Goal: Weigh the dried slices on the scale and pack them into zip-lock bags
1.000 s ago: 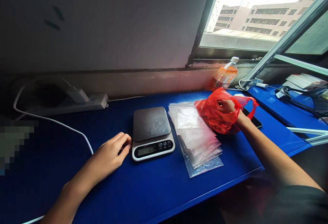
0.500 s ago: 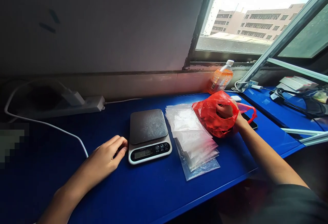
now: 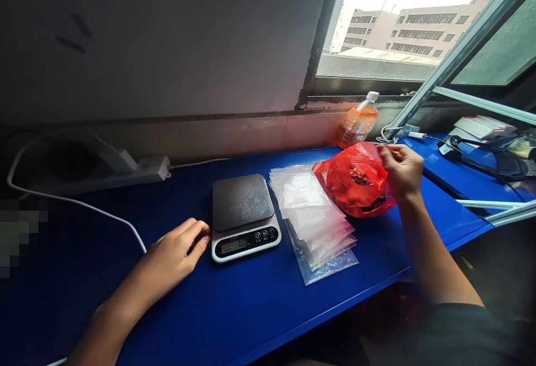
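My left hand (image 3: 180, 248) rests on the blue table with its fingers loosely bent, thumb apart from the forefinger and nothing visible in it. Its fingertips are at the left edge of a digital kitchen scale (image 3: 243, 204), whose dark plate is bare and whose display is lit. My right hand (image 3: 402, 167) pinches the upper right edge of a red plastic bag (image 3: 341, 187). Through the bag's mouth, dark and reddish pieces (image 3: 360, 175) show; their kind is unclear. Between scale and bag lies a fanned stack of clear plastic bags (image 3: 310, 209).
Behind the red bag stands a bottle of orange drink (image 3: 359, 120). A white power strip (image 3: 154, 170) with a plug and cable lies by the wall at left. At right, a metal frame (image 3: 464, 100) slants past boxes (image 3: 481, 131) and a black cable.
My right hand has come out of the red bag and now grips its edge on the right. The bag's contents have come into view. My left hand stays beside the scale.
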### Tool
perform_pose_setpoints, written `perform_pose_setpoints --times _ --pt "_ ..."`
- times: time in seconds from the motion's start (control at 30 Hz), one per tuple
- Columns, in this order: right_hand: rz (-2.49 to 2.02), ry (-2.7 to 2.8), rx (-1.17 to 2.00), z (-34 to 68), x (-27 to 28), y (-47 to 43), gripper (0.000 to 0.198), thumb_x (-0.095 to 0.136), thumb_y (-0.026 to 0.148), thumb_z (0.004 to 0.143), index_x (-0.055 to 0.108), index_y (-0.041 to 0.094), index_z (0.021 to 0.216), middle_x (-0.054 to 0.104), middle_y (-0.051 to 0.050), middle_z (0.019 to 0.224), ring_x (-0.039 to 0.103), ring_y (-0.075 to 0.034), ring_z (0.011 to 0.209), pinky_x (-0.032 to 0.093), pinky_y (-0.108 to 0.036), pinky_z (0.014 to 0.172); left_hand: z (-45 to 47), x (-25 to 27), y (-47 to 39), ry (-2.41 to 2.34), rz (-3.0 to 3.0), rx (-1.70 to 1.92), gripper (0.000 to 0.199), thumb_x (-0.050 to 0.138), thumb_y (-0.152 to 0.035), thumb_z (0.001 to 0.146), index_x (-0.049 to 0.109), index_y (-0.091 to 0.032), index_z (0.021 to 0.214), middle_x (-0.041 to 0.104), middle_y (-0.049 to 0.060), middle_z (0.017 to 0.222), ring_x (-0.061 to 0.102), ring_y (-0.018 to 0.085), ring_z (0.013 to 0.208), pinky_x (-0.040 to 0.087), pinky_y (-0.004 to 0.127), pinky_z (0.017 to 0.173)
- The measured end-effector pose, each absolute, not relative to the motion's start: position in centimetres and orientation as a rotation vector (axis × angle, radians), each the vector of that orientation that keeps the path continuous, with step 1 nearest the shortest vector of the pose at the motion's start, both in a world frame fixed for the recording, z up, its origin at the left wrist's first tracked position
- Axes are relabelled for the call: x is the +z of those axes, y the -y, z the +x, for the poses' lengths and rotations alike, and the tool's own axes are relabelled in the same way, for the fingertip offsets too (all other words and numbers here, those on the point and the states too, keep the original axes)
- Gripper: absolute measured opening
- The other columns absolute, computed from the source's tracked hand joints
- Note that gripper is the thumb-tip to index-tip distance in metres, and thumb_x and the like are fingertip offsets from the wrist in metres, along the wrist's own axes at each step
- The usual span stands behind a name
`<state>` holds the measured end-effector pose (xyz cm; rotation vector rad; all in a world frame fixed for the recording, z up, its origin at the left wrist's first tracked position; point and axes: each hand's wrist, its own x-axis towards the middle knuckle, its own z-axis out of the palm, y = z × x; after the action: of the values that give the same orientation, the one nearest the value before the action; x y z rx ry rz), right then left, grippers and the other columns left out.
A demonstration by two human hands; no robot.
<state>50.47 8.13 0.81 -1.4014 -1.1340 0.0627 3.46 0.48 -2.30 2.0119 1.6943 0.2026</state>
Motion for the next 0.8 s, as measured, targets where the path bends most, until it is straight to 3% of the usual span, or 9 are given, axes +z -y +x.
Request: perform_pose_setpoints --times 0.1,0.17,0.23,0.33,0.4,0.63,0.8 --pt "-1.073 0.926 -0.017 47.9 3.1 -3.6 0.024 0.067 0.04 0.077 0.063 0.017 0.076 0.05 0.004 0.051 0.042 -0.01 0.039 0.03 -0.025 0.039 3.4 -2.0 -0.3 -1.778 1.963 0.17 0.033 0.034 -0.05 0.091 0.057 -0.028 0.1 0.063 0.002 0.108 0.062 0.023 0.096 0.047 0.036 0.08" --pt "-0.996 1.008 -0.16 44.8 4.2 -0.5 0.017 0.066 0.034 0.081 0.064 0.017 0.077 0.049 0.004 0.05 0.045 -0.01 0.038 0.031 -0.025 0.038 3.4 -1.9 0.0 -1.811 1.965 0.149 0.033 0.035 -0.05 0.091 0.057 -0.028 0.102 0.063 0.002 0.108 0.062 0.023 0.096 0.047 0.036 0.08" --pt "-1.164 1.326 -0.084 40.9 4.5 1.2 0.01 0.065 0.028 0.084 0.066 0.019 0.088 0.06 0.001 0.062 0.052 -0.009 0.043 0.033 -0.022 0.038 3.4 -1.7 0.3 -1.804 2.003 0.136 0.033 0.035 -0.049 0.091 0.057 -0.027 0.104 0.063 0.002 0.107 0.062 0.024 0.097 0.046 0.037 0.083" --pt "-1.115 2.088 0.269 35.2 3.3 0.2 0.01 0.064 0.03 0.087 0.065 0.02 0.085 0.064 0.0 0.069 0.056 -0.009 0.054 0.039 -0.022 0.05 3.6 -1.4 0.7 -1.762 2.042 0.107 0.032 0.036 -0.049 0.092 0.057 -0.028 0.106 0.063 0.001 0.108 0.061 0.023 0.099 0.045 0.037 0.085" --pt "-1.111 2.331 0.355 32.0 2.4 -2.3 0.019 0.061 0.035 0.089 0.064 0.019 0.078 0.064 0.0 0.068 0.053 -0.009 0.056 0.037 -0.023 0.054 3.8 -1.3 0.8 -1.751 2.046 0.092 0.031 0.036 -0.048 0.093 0.056 -0.028 0.106 0.063 0.001 0.109 0.061 0.022 0.099 0.045 0.036 0.085" --pt "-1.116 2.491 0.413 25.7 0.9 -9.1 0.032 0.053 0.042 0.093 0.068 0.016 0.081 0.067 -0.003 0.079 0.054 -0.012 0.068 0.036 -0.026 0.065 4.4 -0.9 0.8 -1.746 2.053 0.07 0.031 0.034 -0.043 0.094 0.058 -0.027 0.106 0.064 0.002 0.107 0.061 0.023 0.1 0.046 0.038 0.086" --pt "-0.998 2.505 0.296 25.9 1.1 -9.2 0.038 0.065 0.051 0.085 0.073 0.018 0.103 0.064 -0.01 0.098 0.057 -0.02 0.091 0.044 -0.033 0.08 3.4 0.0 1.3 -1.812 2.027 0.073 0.033 0.036 -0.045 0.094 0.06 -0.029 0.11 0.063 0.002 0.113 0.064 0.024 0.098 0.049 0.038 0.082"
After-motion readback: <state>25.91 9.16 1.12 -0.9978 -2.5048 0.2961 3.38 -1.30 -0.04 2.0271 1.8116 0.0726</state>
